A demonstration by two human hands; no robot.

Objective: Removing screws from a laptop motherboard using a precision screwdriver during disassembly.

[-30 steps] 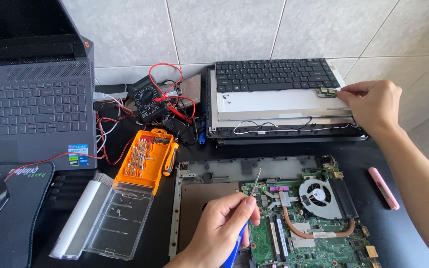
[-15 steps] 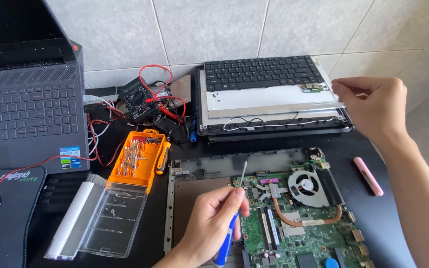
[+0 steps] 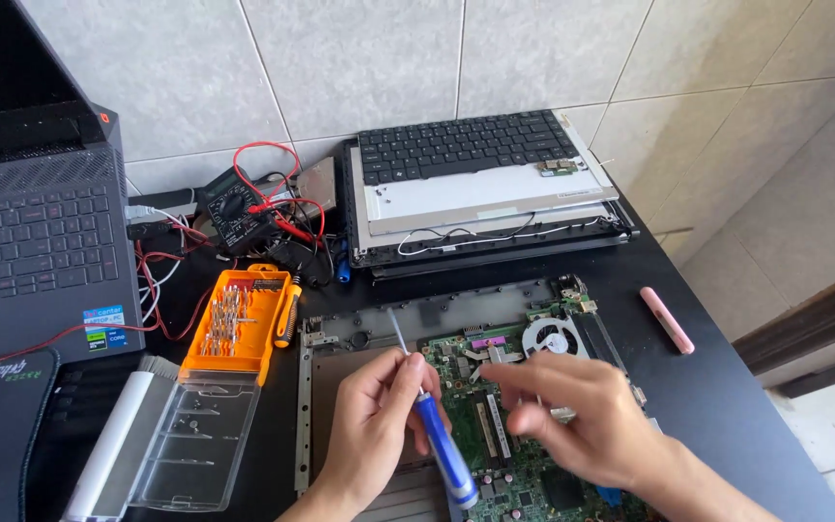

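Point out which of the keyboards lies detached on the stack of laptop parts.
The small black keyboard against the tiled wall, lying loose atop the dismantled screen panel. The other belongs to the intact grey laptop at left.

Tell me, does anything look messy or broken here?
Yes. The laptop base lies opened up with its green circuit board and fan bare, and red wires sprawl tangled by the multimeter.

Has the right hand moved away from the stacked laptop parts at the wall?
Yes. The right hand left the corner of the stacked laptop parts and came down toward the person, over the green circuit board.
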